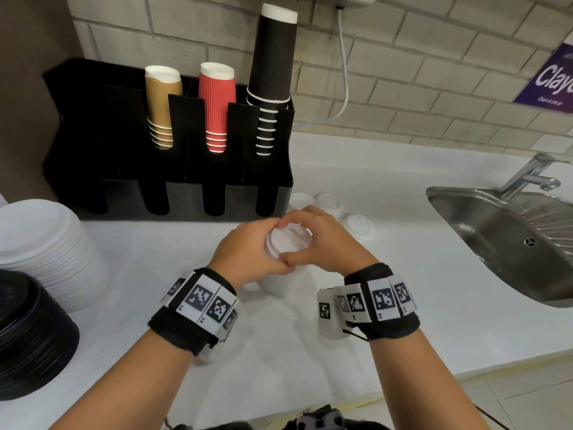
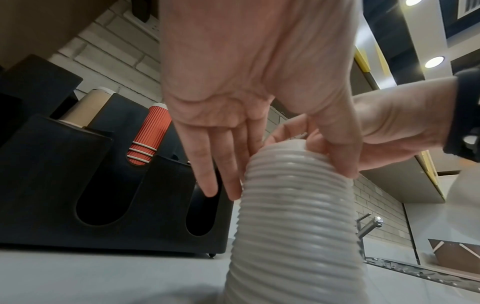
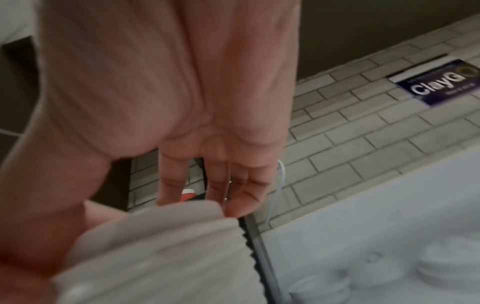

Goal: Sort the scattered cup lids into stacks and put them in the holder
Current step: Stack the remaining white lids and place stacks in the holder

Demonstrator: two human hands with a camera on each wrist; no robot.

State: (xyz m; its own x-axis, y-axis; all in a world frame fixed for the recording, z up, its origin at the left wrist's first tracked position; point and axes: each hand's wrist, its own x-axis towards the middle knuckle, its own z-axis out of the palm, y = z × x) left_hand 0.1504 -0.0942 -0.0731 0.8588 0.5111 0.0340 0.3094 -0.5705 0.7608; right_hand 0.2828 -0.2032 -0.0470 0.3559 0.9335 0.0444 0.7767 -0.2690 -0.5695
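A tall stack of white cup lids (image 1: 283,282) stands on the white counter (image 1: 387,305) in front of the black holder (image 1: 183,197). My left hand (image 1: 251,252) wraps the stack's upper part from the left; in the left wrist view its fingers (image 2: 207,181) lie along the ribbed stack (image 2: 293,216) and the thumb presses the other side. My right hand (image 1: 313,240) curls over the top lid (image 1: 288,237), fingertips at the far rim and thumb at the near rim. Three loose white lids (image 1: 359,225) lie behind the hands near the holder's right end.
The holder's back slots carry gold, red and black cups (image 1: 273,88); its front slots look dark. A big white lid pile (image 1: 46,246) and a black lid pile (image 1: 28,342) sit at the left. A steel sink (image 1: 511,240) with a faucet (image 1: 527,175) is on the right.
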